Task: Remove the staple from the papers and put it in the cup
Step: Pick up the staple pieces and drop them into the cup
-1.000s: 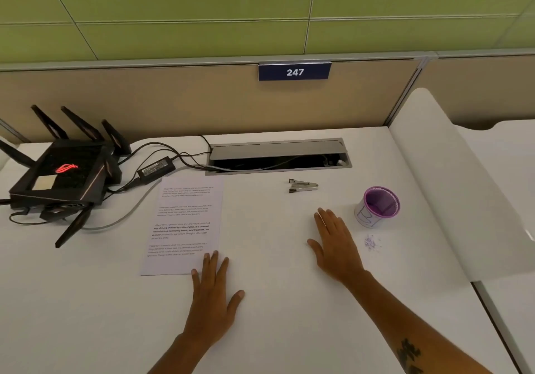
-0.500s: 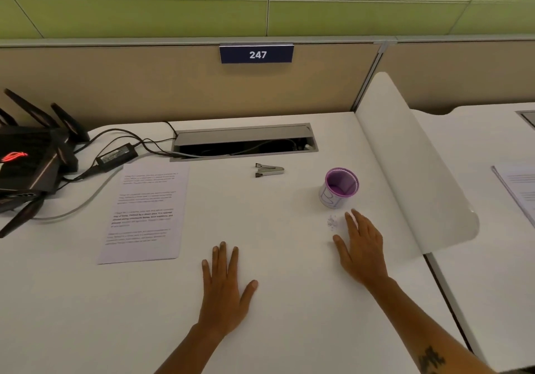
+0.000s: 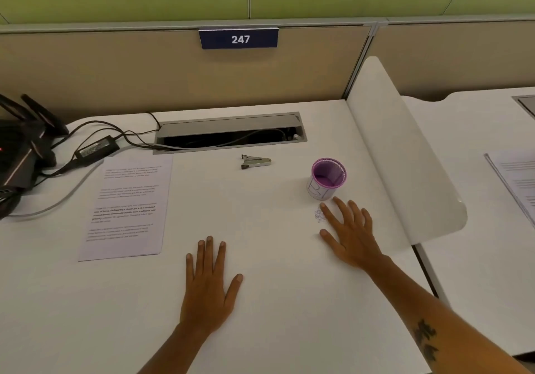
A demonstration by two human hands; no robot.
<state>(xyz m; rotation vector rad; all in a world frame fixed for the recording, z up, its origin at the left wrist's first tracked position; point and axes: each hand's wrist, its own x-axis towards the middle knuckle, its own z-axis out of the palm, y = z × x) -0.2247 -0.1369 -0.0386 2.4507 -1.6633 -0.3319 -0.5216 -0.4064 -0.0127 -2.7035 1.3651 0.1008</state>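
White tabletop (image 3: 275,258) under us: both grips, left hand (image 3: 207,284) and right hand (image 3: 351,233), lie flat, holding nothing. Papers (image 3: 130,205) sit well left of the left grip, thin and floppy; we'd pin them, then work the staple remover (image 3: 256,161). Cup (image 3: 327,178) stands just beyond the right fingertips.

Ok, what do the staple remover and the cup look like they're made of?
The staple remover looks like bare metal: silver-grey with a dull sheen and darker jaw tips. The cup seems to be plastic or coated paper, I can't tell which: a smooth purple inside and rim, and a white outside wall with dark marker-like lines.
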